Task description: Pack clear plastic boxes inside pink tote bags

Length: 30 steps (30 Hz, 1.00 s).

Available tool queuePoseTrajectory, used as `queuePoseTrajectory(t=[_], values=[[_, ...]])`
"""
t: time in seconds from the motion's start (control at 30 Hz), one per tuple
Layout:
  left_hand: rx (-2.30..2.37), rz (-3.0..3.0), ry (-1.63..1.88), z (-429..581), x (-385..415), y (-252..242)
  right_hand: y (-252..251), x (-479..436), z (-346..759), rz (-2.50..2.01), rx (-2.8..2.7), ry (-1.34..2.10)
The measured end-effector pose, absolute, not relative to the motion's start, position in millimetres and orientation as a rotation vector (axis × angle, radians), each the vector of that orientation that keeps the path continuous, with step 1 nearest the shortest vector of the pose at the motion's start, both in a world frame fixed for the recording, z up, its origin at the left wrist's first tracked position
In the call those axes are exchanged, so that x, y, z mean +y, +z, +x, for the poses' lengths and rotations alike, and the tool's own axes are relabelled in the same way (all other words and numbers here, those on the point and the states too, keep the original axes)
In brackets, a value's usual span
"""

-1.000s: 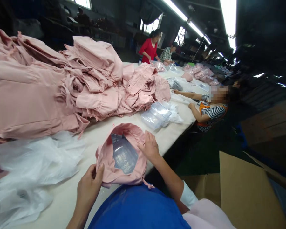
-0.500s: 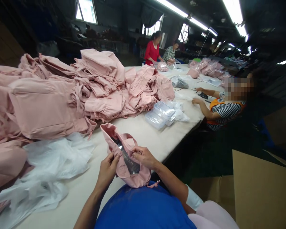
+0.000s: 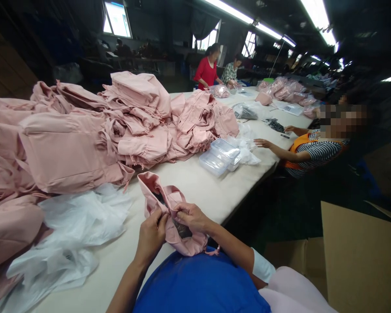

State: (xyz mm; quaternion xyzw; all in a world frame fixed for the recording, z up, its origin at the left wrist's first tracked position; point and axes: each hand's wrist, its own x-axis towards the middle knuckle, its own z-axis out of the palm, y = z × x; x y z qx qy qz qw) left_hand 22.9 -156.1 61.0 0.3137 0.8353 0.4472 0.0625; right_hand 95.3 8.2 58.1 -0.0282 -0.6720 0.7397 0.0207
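A pink fabric drawstring bag [image 3: 190, 245] stands at the table's near edge, its mouth facing up toward me. My left hand [image 3: 152, 234] pinches one side of the rim between thumb and fingers. On the opposite side, my right hand [image 3: 190, 217] grips the rim, and both edges meet in the middle. Through the gaps on either side of the pinch, something dark and shiny shows inside; most of it is hidden. A pink cord end hangs from the bag's near right side, by the blue cloth [image 3: 202, 282] over my lap.
Heaped pink bags [image 3: 71, 152] cover the table's left and back. Crumpled white plastic [image 3: 74, 230] lies left of my hands. Clear plastic boxes [image 3: 219, 156] sit farther right. A co-worker in stripes [image 3: 326, 150] sits at the right edge; cardboard [image 3: 358, 256] stands at lower right.
My hands have come together, drawing the two sides of the bag's mouth to each other and covering most of the dark item inside. The co-worker at right has shifted rightward, one hand reaching out.
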Motion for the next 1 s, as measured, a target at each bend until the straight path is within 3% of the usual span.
queuePoseTrajectory(t=[0.23, 0.47, 0.7, 0.8, 0.93, 1.0], values=[[2.515, 0.990, 1.343, 4, -144, 62, 65, 12, 83, -0.073, -2.148, 2.259], [2.222, 1.435, 1.154, -59, -125, 120, 98, -10, 70, -0.262, -2.144, 1.791], [2.071, 1.528, 0.933, -42, -142, 105, 88, -18, 115, -0.062, -2.227, 2.105], [2.259, 1.642, 0.938, -31, -145, 84, 80, 5, 123, -0.276, -2.141, 2.126], [2.649, 1.727, 0.875, -32, -149, 75, 74, 56, 121, -0.684, -1.899, 1.705], [2.777, 1.623, 1.040, -44, -152, 75, 69, 82, 118, -0.784, -1.838, 1.404]])
